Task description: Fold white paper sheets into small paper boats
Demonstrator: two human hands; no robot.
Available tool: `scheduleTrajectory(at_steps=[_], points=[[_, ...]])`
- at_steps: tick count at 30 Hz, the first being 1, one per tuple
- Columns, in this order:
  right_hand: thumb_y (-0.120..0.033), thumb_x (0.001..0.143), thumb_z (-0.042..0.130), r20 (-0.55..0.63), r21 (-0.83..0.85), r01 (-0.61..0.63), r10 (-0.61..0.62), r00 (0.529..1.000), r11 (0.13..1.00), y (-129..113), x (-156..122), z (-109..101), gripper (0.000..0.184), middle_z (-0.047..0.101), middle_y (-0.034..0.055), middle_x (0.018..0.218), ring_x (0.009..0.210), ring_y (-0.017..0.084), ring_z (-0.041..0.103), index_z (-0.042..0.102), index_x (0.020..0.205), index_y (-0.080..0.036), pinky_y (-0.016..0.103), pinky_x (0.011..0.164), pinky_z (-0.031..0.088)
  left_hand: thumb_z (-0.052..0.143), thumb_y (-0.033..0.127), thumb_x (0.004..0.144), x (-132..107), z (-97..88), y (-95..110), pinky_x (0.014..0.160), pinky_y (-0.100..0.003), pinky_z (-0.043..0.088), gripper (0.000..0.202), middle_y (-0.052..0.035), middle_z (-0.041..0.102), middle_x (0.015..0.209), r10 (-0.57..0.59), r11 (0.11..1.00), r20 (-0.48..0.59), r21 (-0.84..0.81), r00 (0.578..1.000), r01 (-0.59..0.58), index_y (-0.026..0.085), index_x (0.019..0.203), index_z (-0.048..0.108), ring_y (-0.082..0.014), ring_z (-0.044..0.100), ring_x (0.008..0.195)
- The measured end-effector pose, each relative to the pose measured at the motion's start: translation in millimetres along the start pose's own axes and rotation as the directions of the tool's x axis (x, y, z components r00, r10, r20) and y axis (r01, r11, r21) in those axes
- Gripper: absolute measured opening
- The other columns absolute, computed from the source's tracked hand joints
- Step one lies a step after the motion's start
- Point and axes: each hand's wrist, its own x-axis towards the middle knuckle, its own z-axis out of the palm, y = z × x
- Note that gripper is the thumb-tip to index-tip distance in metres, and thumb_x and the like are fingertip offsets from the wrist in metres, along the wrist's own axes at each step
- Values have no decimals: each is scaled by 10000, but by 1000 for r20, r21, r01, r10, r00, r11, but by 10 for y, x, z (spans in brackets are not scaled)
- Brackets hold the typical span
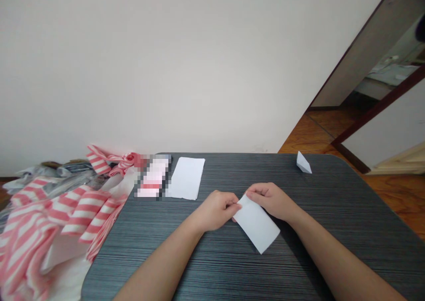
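Both bare arms come in from the bottom edge, angled inward; left arm (159, 263) from lower left, right arm (341, 259) from lower right; left hand (215, 210) curled, back up, fingers pinched; right hand (270, 200) back up, fingers reaching left, pinched too; hands just beside each other, mid-frame, not quite touching.

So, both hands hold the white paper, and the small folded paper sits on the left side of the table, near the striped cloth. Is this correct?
No: the head view shows the small folded paper on the far right of the table.
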Motion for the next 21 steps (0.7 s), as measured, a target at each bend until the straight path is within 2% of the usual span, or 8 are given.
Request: scheduleTrajectory(at_steps=[4,9,14,21], points=[[-408,818,554,88,54,-79,74,993,995,39,-17,-29,283,635,21,640,501,117,521,662,790,-148,208,450,368,443,290,853,1,11,-27,483,-177,350,224,-19,650,649,-52,996,-10,-78,999,51,157,757,596,-88,523,498],[-416,835,530,65,1,-91,91,994,996,72,-15,-49,311,618,23,624,492,115,507,663,766,-144,206,431,346,444,364,847,8,22,-54,407,-175,329,265,-22,639,645,-104,984,27,-144,994,107,154,779,590,-82,482,427],[-385,817,557,93,17,-83,81,992,996,101,-17,-87,264,586,3,585,469,100,466,647,733,-152,202,426,320,445,412,845,22,22,-83,391,-168,329,307,-11,597,614,-146,975,14,-167,989,146,150,781,592,-79,477,424],[-381,846,510,87,-38,-96,99,991,995,98,-30,-110,282,574,2,597,481,99,458,645,755,-152,203,435,316,429,420,856,27,14,-100,384,-172,319,317,10,545,581,-130,977,5,-172,991,129,154,779,583,-80,467,424]])
